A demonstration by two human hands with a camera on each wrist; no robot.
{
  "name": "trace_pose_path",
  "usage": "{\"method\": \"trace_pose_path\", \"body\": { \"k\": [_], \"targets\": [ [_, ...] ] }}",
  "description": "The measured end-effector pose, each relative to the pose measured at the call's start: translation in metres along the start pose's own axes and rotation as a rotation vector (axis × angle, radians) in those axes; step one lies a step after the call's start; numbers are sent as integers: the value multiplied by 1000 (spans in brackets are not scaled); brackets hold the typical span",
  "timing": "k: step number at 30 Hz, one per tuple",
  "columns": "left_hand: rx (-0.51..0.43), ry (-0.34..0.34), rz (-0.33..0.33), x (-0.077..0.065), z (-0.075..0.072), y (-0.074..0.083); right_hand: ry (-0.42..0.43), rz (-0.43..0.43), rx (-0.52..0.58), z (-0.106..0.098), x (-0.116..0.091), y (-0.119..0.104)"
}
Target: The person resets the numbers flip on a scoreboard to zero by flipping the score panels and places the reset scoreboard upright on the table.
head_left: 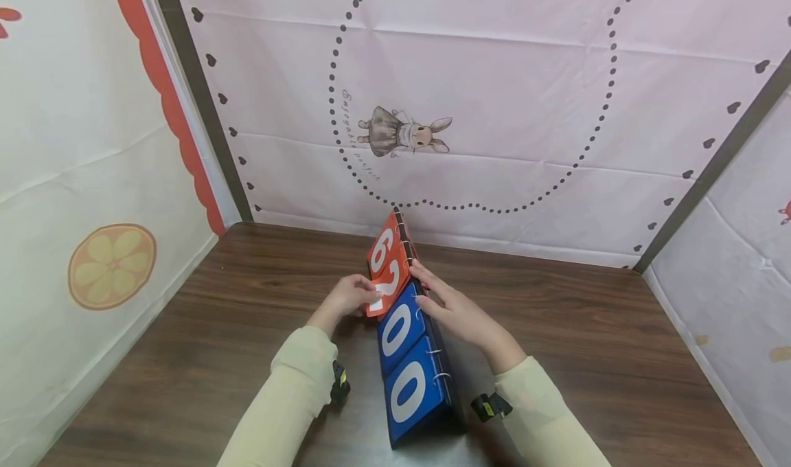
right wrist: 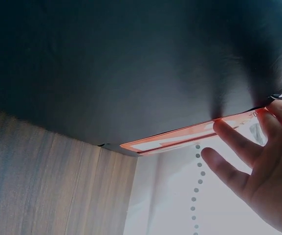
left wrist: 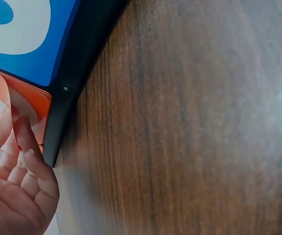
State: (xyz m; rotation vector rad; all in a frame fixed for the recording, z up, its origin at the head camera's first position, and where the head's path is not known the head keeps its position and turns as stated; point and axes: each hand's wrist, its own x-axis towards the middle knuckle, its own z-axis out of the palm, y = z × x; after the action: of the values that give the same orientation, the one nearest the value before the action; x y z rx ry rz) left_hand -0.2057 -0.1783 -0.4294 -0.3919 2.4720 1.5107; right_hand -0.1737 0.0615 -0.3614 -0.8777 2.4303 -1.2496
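A flip scoreboard (head_left: 450, 391) stands like a tent on the table, its number cards hung on rings along the top edge. Two blue cards (head_left: 426, 393) each read 0; beyond them are red number cards (head_left: 375, 264), the farther one looking like a 6. My left hand (head_left: 346, 297) pinches the lower edge of the nearer red card (left wrist: 2, 88) between thumb and fingers, and the card bends away from those beneath. With fingers spread and fairly straight, my right hand (head_left: 460, 316) touches the scoreboard's top edge and black back (right wrist: 131, 73).
The scoreboard stands on a dark wood-grain table (head_left: 556, 316). A pale printed cloth (head_left: 494, 110) with a rabbit figure rises behind it, and more cloth walls (head_left: 74, 144) flank the table. Dark devices (head_left: 491, 406) are strapped at both wrists.
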Motion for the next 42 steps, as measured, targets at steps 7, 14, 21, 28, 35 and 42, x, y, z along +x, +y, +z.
{"method": "trace_pose_path", "body": {
  "k": [7, 14, 21, 28, 35, 42],
  "targets": [
    [123, 58, 82, -10, 0, 9, -9, -7, 22, 0, 0, 2],
    [103, 192, 419, -28, -7, 67, -10, -11, 51, -2, 2, 4],
    [366, 19, 585, -31, 2, 95, 26, 3, 52, -2, -2, 7],
    [268, -5, 552, -23, 8, 89, 273, 84, 228, -17, 7, 24],
    [202, 6, 542, -21, 11, 85, 51, 416, 360, -13, 28, 54],
    [166, -5, 563, -23, 14, 85, 11, 408, 424, 0, 26, 62]
  ]
}}
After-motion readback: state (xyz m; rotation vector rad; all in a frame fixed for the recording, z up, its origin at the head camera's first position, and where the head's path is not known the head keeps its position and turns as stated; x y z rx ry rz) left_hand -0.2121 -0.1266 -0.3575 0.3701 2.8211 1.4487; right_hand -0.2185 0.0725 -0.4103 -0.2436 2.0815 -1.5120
